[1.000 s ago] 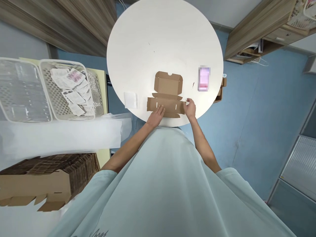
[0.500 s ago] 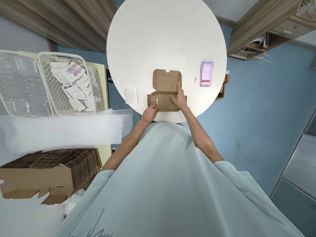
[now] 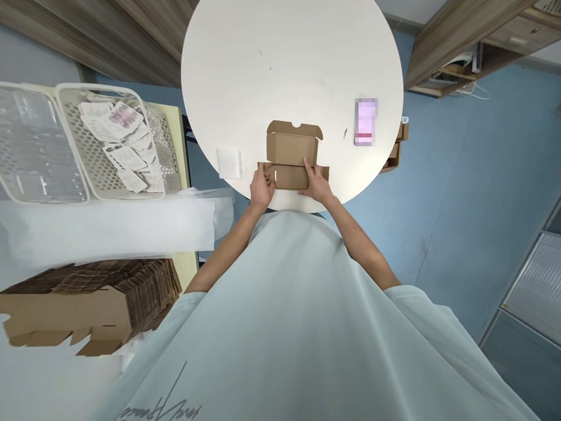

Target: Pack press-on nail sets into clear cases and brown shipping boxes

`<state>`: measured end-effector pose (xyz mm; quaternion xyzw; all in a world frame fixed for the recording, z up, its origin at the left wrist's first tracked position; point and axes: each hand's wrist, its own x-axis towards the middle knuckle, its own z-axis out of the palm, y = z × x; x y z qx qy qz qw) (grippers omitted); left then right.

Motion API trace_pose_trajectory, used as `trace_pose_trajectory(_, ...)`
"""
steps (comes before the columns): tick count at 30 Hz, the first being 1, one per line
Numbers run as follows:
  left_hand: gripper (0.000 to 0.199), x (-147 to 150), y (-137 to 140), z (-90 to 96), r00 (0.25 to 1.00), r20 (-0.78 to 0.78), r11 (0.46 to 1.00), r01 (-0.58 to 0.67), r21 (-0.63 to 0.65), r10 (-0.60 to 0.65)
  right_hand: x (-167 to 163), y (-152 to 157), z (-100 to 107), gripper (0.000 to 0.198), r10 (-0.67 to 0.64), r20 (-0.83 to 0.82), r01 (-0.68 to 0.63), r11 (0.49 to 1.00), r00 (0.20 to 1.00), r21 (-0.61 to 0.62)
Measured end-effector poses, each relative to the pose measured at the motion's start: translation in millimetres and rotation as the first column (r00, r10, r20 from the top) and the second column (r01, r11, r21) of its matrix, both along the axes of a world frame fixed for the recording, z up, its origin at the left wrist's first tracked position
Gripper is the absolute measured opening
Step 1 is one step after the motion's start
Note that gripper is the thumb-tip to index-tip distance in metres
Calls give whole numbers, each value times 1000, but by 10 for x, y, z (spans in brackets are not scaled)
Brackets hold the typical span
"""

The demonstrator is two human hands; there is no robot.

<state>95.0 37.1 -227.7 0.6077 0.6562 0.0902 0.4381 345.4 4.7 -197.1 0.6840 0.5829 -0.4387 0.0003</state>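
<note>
A brown cardboard box [image 3: 291, 148], partly folded with its lid flap laid back, rests at the near edge of the round white table. My left hand [image 3: 262, 188] is closed on the box's left side flap, fingers bent round its edge. Over the front right part lies my right hand [image 3: 317, 183], thumb and fingers gripping the front panel and reaching inside. Left of the box is a small white square packet [image 3: 229, 163]. To the right, a pinkish blurred rectangular thing [image 3: 366, 121] lies on the tabletop.
The white table [image 3: 289, 58] spans the top middle. At left stand a basket of printed cards [image 3: 155, 146] and a bin of clear plastic cases [image 3: 41, 146]. White sheeting [image 3: 109, 228] and a stack of flat cardboard boxes [image 3: 65, 313] lie below them. Cabinets stand right.
My left hand has shifted up onto the left side flap. My right hand has drawn down from the lid hinge, and the lid's edge flaps now stand more raised.
</note>
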Motion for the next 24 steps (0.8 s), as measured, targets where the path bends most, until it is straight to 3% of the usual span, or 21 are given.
trace_pose_trajectory(4, 40, 51, 150, 80, 974, -151, 985, 172, -7, -171, -10, 31, 15, 148, 6, 6, -6, 1000, 1000, -5)
trace_pose_trajectory(7, 41, 63, 184, 180, 954, -177, 970, 241, -24, -241, -21, 36, 34, 144, 8, 17, -8, 1000, 1000, -8)
trace_pose_trajectory(9, 51, 52, 161, 244, 963, -183, 979, 202, 2, -198, -28, 41, 47, 141, 5, 20, -5, 1000, 1000, -18)
trace_pose_trajectory(12, 66, 8, 109, 311, 969, -248, 996, 35, 79, -14, -34, 52, 59, 136, -1, 20, 2, 999, 1000, -35)
trace_pose_trajectory(14, 57, -29, 93, 335, 951, -301, 997, -52, 50, 65, -31, 55, 56, 136, -9, 18, 9, 999, 1000, -36)
trace_pose_trajectory(18, 25, -81, 96, 373, 953, -304, 993, -43, -112, 7, -14, 46, 28, 138, -22, 2, 22, 1000, 1000, -16)
trace_pose_trajectory(24, 21, -61, 41, 536, 982, -188, 991, -34, -130, 9, -8, 30, 1, 139, 6, -1, -6, 1000, 1000, 2)
